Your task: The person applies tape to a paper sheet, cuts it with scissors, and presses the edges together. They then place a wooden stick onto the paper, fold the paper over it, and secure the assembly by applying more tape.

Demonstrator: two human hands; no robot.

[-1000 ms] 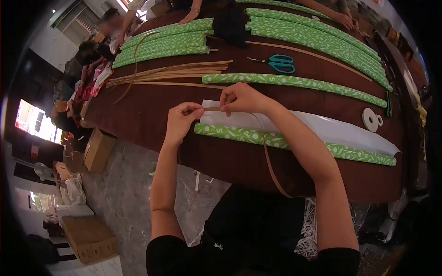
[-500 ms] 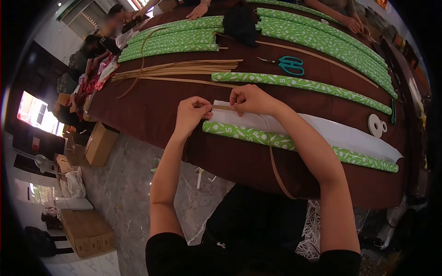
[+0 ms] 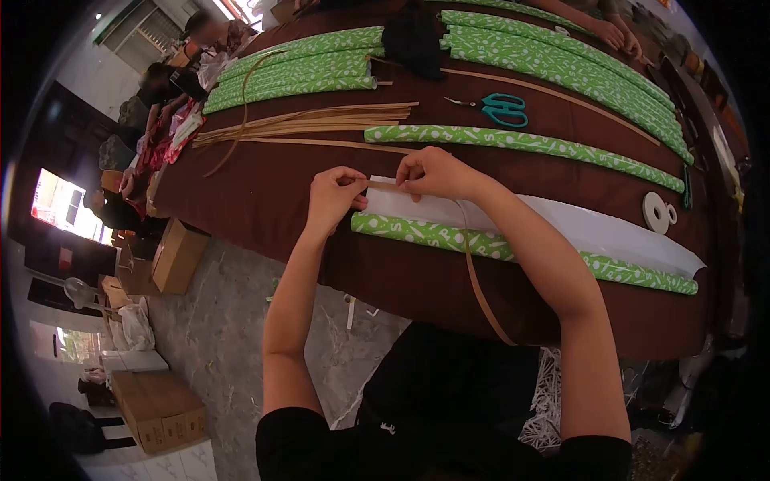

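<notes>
A green patterned roll (image 3: 433,233) lies along the near side of the brown-covered table, its white underside sheet (image 3: 561,220) spread out behind it. My left hand (image 3: 337,195) is closed at the sheet's left end, pinching the end of a tan strip (image 3: 475,280). Thumb and fingers of my right hand (image 3: 433,172) pinch the same strip a little further right, over the white sheet. From there the strip curves down across the roll towards the table's front edge.
Teal scissors (image 3: 504,110), a bundle of tan strips (image 3: 321,119) and another green roll (image 3: 521,148) lie beyond my hands. White tape rolls (image 3: 656,212) rest at the right. More green rolls (image 3: 561,76) and a black cloth (image 3: 413,40) are further back; other people sit around the table.
A co-worker's hand at the top of the table has gone out of view. My hands stay almost in place on the strip; the view has shifted slightly.
</notes>
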